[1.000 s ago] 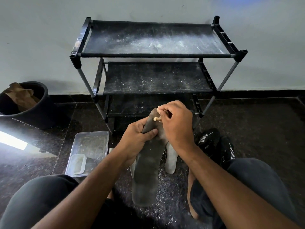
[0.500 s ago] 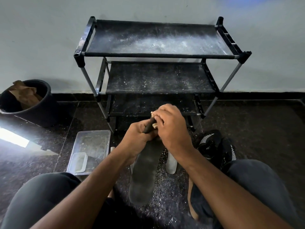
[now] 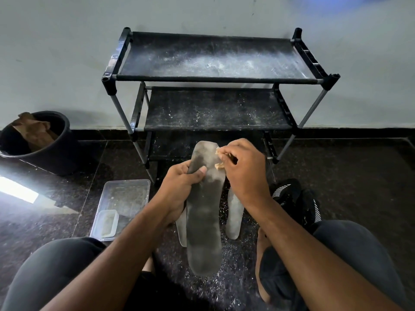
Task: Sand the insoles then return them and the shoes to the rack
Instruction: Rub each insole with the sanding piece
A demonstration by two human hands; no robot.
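We hold a grey insole at the centre of the frame, below the rack.

Our left hand (image 3: 182, 187) grips the flat, dusty insole (image 3: 203, 212) by its left edge; its long axis runs up the frame, rounded toe toward the black, powder-flecked rack (image 3: 215, 79). Our right hand (image 3: 243, 173) pinches a tan scrap of sandpaper (image 3: 219, 166) against its upper right edge. Two more insoles (image 3: 233, 218) lie beneath on the speckled floor; black shoes (image 3: 292, 198) sit at right.

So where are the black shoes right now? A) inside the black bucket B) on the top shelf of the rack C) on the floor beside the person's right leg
C: the black shoes sit on the floor next to the person's right leg, while the rack shelves hold only dust.
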